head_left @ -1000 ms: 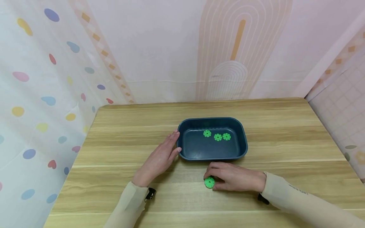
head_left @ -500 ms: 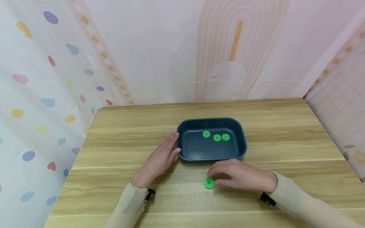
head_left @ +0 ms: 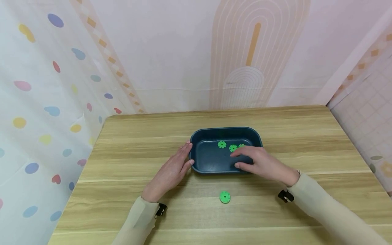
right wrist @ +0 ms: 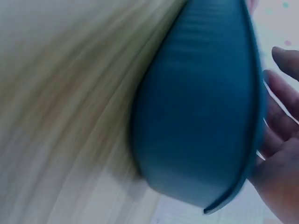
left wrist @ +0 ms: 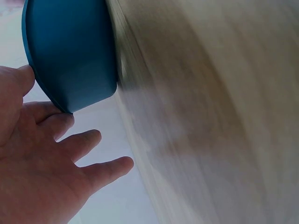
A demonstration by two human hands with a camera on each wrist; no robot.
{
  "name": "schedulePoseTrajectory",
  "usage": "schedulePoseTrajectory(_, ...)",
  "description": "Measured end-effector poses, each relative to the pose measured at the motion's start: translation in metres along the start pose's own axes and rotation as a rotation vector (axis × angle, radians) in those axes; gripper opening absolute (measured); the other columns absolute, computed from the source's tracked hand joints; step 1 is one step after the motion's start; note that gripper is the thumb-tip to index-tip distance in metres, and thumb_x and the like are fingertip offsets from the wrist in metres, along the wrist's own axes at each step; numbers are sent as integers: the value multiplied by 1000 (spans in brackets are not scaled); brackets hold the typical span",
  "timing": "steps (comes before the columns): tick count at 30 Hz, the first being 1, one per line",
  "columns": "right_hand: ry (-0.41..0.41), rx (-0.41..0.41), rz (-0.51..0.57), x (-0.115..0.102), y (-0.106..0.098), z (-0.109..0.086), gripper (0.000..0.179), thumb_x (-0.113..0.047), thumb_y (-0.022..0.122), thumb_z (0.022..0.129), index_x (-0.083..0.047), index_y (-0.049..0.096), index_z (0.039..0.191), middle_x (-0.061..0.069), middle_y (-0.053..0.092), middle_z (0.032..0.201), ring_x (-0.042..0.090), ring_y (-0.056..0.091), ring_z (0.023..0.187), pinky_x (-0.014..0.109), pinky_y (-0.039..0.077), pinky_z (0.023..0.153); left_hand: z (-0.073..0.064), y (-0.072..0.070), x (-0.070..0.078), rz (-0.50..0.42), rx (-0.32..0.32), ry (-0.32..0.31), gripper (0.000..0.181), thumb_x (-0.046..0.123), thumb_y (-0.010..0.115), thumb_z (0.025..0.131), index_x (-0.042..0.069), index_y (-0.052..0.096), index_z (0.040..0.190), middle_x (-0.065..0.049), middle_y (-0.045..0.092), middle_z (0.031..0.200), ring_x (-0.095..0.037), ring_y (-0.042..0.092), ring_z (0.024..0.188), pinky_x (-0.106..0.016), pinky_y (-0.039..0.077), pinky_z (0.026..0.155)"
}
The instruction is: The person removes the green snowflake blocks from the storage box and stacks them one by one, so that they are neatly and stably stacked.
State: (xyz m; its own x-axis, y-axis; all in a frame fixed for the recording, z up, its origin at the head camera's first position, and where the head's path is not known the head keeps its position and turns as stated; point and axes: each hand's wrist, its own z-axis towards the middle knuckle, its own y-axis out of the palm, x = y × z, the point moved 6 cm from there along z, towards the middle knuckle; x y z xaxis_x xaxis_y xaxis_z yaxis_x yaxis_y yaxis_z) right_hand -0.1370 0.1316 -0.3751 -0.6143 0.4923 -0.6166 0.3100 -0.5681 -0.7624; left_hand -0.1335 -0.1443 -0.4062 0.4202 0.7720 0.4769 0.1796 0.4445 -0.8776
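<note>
A dark blue rectangular tub (head_left: pixel 211 159) stands mid-table in the head view. On its floor lie three green notched plastic discs, one toward the left (head_left: pixel 219 145) and two side by side, the rightmost partly covered by my right hand (head_left: pixel 263 162). That hand hovers over the tub's right front corner, thumb and fingers apart with nothing between them. My left hand (head_left: pixel 169 173) rests against the tub's left end, its fingertips and thumb on the rim; the left wrist view shows the fingers (left wrist: pixel 105 172) spread there. In front of the tub, a green disc (head_left: pixel 225 200) lies on the table.
The wood-grain table (head_left: pixel 128 136) spreads around the tub on every side. A patterned curtain (head_left: pixel 171 54) hangs behind its back edge and along both sides. Black straps (head_left: pixel 286 196) sit at both wrists.
My right hand has let go of the green disc in front of the tub and moved up and away over the tub. The left hand has stayed at the tub's left end.
</note>
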Motion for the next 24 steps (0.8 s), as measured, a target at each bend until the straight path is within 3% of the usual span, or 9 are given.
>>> schedulePoseTrajectory(7,99,-57,-45,20,3,15,37,-19,74,99,-2,67,131,9,69,128,25,65,116,46,55,99,0,0,1,7,7,12,62,33,45,113,2,27,163,-13,23,170,-36,29,153,-55,30,120)
schedulePoseTrajectory(14,210,-163,-136,25,12,30,46,-24,72,100,0,62,138,14,65,137,30,60,127,49,50,106,1,-2,1,4,-4,4,63,34,46,112,2,27,163,-13,23,170,-35,28,154,-55,29,121)
schedulePoseTrajectory(19,214,-191,-171,26,20,36,44,-23,71,100,1,63,136,16,66,134,31,62,123,50,51,104,0,-3,2,1,-2,3,63,34,47,112,2,27,163,-13,22,170,-36,28,154,-54,30,121)
schedulePoseTrajectory(24,163,-203,-158,20,23,41,40,-20,72,100,0,66,134,14,68,132,29,63,123,48,51,105,-2,-4,4,3,20,4,63,33,48,112,3,27,163,-13,23,170,-37,30,153,-55,31,120)
